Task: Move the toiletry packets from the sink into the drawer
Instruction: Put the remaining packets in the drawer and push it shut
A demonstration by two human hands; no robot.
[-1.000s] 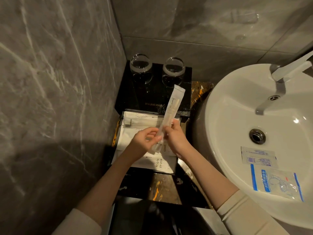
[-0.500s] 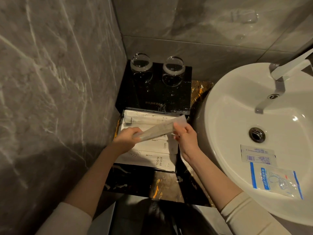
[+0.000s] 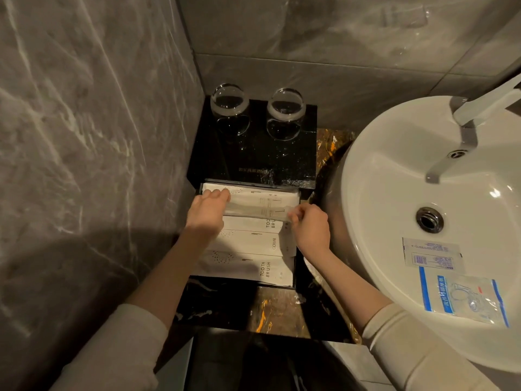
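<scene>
While two blue-printed clear packets [image 3: 462, 299] lie in the white sink [image 3: 380, 193], a long translucent white packet [image 3: 255, 211] lies crosswise over white sachets in the open drawer [image 3: 294, 266]. Left hand [image 3: 207, 213] rests flat on its left end, fingers straight; right hand [image 3: 310, 228] pinches its right end.

Walls [image 3: 84, 136] = grey veined stone, semi-matt. Sink [image 3: 380, 193] glossy white ceramic w/ metal drain [image 3: 429, 218] + brushed metal tap [image 3: 479, 108]. Black box [image 3: 253, 153] shiny lacquer, clear glass cups [image 3: 229, 108]. Drawer packets [image 3: 248, 244] matt paper; sink packets [image 3: 462, 297] glossy plastic film.
</scene>
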